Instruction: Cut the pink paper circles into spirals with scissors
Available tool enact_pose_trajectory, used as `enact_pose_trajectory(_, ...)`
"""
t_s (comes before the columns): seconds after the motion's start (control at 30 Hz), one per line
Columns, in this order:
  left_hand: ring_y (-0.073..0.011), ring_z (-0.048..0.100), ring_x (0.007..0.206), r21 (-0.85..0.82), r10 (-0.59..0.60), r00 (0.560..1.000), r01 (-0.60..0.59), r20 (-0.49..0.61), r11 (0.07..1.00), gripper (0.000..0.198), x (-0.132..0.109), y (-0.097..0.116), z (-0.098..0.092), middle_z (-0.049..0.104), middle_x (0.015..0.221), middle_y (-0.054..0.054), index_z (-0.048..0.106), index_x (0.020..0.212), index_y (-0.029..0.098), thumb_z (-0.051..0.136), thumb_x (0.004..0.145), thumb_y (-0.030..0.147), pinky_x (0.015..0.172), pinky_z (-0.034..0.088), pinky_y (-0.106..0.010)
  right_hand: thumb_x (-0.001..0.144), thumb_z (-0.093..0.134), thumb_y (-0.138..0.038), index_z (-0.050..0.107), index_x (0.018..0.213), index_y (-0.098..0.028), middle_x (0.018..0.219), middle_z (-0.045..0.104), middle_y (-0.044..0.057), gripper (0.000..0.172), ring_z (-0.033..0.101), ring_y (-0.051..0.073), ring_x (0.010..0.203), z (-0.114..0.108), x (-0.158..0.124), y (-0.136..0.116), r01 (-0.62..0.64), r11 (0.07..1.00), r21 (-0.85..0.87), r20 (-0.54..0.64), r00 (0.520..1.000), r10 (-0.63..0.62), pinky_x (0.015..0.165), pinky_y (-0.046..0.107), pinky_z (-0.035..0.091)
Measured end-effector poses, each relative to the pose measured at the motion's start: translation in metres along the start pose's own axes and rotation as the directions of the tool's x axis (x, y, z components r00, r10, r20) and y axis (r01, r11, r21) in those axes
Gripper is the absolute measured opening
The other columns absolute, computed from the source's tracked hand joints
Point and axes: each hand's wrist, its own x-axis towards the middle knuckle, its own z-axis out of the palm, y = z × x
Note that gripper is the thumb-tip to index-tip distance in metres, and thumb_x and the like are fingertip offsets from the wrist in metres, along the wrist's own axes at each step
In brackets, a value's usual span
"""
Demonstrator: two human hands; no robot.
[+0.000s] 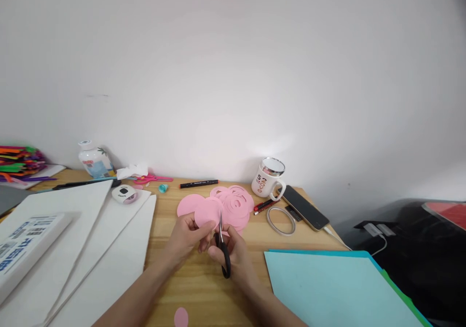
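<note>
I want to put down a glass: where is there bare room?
The widest bare wood lies between the left forearm and right forearm, around the small pink oval. A narrower strip runs between the pale ring and the turquoise sheet. It's crowded around the pink paper, mug and phone; white sheets cover the left.

This is a paper-craft desk (204, 288); whether in a home or an office cannot be told. From the pink paper cut-outs (237, 210), a plain white wall (233, 74) stands at twelve o'clock, pink scissors (148, 178) lie at ten, a mug (262, 185) stands at two, a cabled phone (304, 208) lies at three, and coloured sheets (338, 288) at four.
</note>
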Motion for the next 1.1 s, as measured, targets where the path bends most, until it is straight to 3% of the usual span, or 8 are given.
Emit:
enact_pose_trajectory(0.27, -0.0053, 0.037, 0.032, -0.023, -0.036, 0.999, 0.036, -0.005, 0.999, 0.029, 0.0015, 0.0023, -0.0007, 0.048, 0.039, 0.004, 0.052, 0.054, 0.014, 0.067, 0.065, 0.036, 0.035, 0.027, -0.019, 0.061, 0.072, -0.041, 0.048, 0.08, -0.021, 0.062, 0.05, -0.003, 0.037, 0.04, 0.011, 0.053, 0.0007, 0.0004, 0.0003, 0.004, 0.999, -0.038, 0.0, 1.0, -0.004, 0.048, 0.021, 0.029)
enact_pose_trajectory(0.47, -0.0053, 0.038, 0.033, -0.048, -0.033, 0.998, 0.031, -0.058, 0.998, 0.028, 0.0013, -0.0003, -0.001, 0.05, 0.041, 0.004, 0.051, 0.056, 0.014, 0.068, 0.064, 0.035, 0.033, 0.026, -0.017, 0.063, 0.068, -0.045, 0.048, 0.081, -0.021, 0.057, 0.047, -0.006, 0.036, 0.034, 0.008, 0.046, -0.0006, -0.0018, 0.0005, -0.026, 0.995, -0.093, -0.019, 1.0, 0.025, 0.043, 0.02, 0.024)
enact_pose_trajectory(1.1, -0.0039, 0.036, 0.032, -0.068, 0.005, 0.998, -0.009, -0.058, 0.998, 0.029, 0.0007, 0.0029, -0.0022, 0.047, 0.04, 0.006, 0.044, 0.055, 0.016, 0.066, 0.066, 0.033, 0.033, 0.024, -0.017, 0.064, 0.067, -0.034, 0.046, 0.072, -0.02, 0.045, 0.043, -0.009, 0.026, 0.036, 0.006, 0.036, 0.0036, -0.0028, 0.0026, -0.089, 0.991, -0.099, -0.074, 0.994, 0.082, 0.036, 0.018, 0.029)
